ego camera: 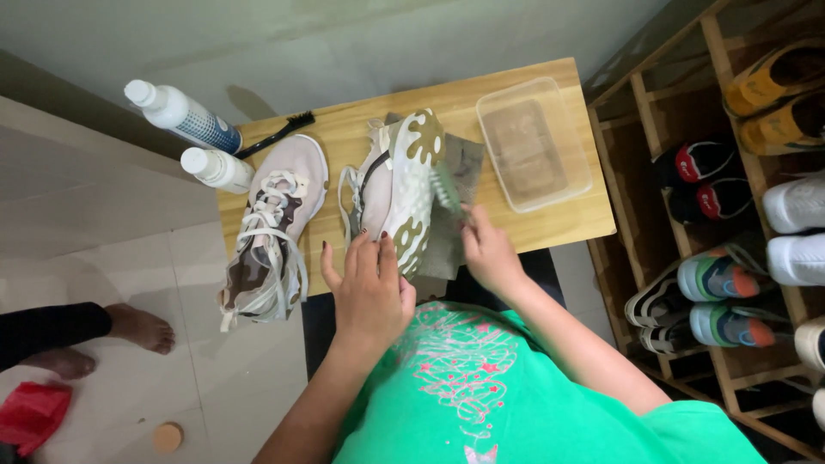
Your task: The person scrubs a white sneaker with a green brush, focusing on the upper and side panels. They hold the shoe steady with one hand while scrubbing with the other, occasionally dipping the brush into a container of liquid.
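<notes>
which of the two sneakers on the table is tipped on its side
The sneaker with olive blotches, under the left hand, is tipped sole-out; the pale pink sneaker beside the bottles sits upright, laces up.

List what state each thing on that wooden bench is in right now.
Tilted sneaker: on its side, left hand steadying it.
Brush: in right hand, on the sole.
Second sneaker: upright, laces loose.
Two bottles: lying down, capped.
Plastic tub: open.
</notes>
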